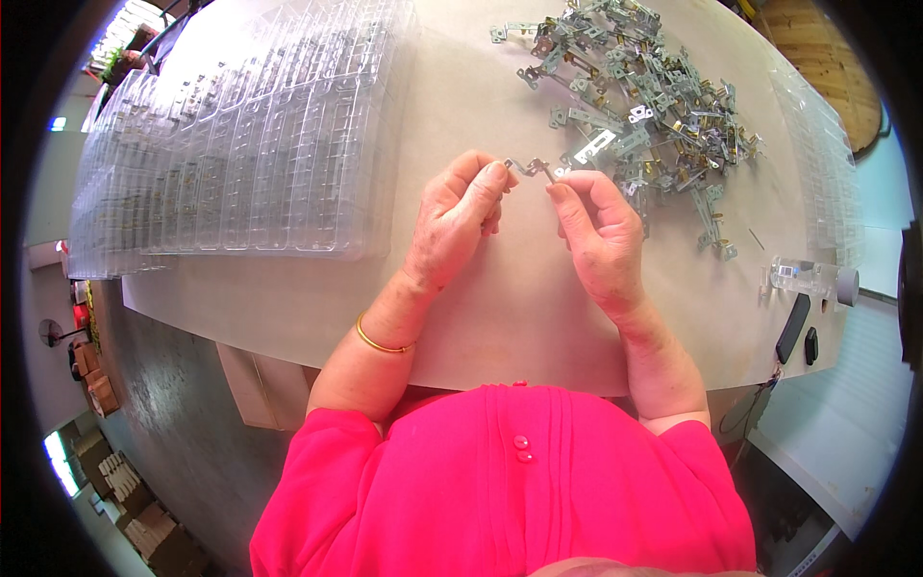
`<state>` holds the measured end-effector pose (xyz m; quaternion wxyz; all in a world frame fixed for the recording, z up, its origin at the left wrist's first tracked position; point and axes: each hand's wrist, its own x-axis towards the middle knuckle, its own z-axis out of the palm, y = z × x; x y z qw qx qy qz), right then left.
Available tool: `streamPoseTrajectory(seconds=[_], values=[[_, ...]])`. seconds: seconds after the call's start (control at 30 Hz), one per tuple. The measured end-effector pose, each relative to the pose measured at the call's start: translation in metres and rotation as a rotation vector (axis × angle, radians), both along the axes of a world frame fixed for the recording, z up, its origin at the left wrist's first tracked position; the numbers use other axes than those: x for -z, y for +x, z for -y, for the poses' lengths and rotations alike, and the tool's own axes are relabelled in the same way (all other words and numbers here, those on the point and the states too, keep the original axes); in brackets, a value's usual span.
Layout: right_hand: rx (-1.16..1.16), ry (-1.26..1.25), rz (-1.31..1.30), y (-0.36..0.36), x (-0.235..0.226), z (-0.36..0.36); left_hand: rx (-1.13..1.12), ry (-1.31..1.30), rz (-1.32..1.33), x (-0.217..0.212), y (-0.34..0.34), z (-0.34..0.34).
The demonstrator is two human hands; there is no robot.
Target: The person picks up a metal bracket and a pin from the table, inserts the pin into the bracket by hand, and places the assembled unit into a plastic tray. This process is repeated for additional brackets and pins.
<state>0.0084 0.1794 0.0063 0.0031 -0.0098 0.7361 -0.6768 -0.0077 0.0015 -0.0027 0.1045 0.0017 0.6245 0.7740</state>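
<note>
Between my two hands, over the middle of the table, a small bent metal bracket [527, 168] is held up. My left hand [461, 207] pinches its left end between thumb and fingers, and the fingertips hide part of it. At the other end, the thumb and forefinger of my right hand [601, 231] are closed on it. Just beyond my right hand lies a loose heap of similar metal brackets [663, 106], silvery with some brass-coloured parts, tangled over each other.
Stacked clear plastic trays [240, 183] holding rows of metal parts cover the table's left side. More clear trays [822, 163] stand at the right edge. Near them lie a clear bottle [806, 277] with a grey cap, a black phone-like object [793, 327] and a small black item [811, 346].
</note>
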Motion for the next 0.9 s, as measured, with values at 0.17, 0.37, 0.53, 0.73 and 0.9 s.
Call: streamPoseTrajectory(seconds=[0.17, 0.37, 0.53, 0.73, 0.9], values=[[0.002, 0.029, 0.002, 0.0, -0.001, 0.0, -0.032, -0.165, -0.179, 0.008, 0.001, 0.002], [-0.011, 0.029, -0.005, -0.001, 0.0, 0.0, -0.065, -0.288, -0.328, 0.007, 0.0, 0.005], [-0.002, 0.015, 0.013, -0.001, -0.002, 0.001, -0.056, -0.297, -0.319, 0.004, 0.0, 0.006], [-0.076, -0.017, 0.093, -0.002, -0.002, -0.007, 0.009, -0.414, -0.413, 0.002, 0.002, 0.005], [-0.116, -0.143, 0.17, -0.004, -0.003, -0.007, 0.013, -0.45, -0.5, 0.003, 0.001, 0.004]])
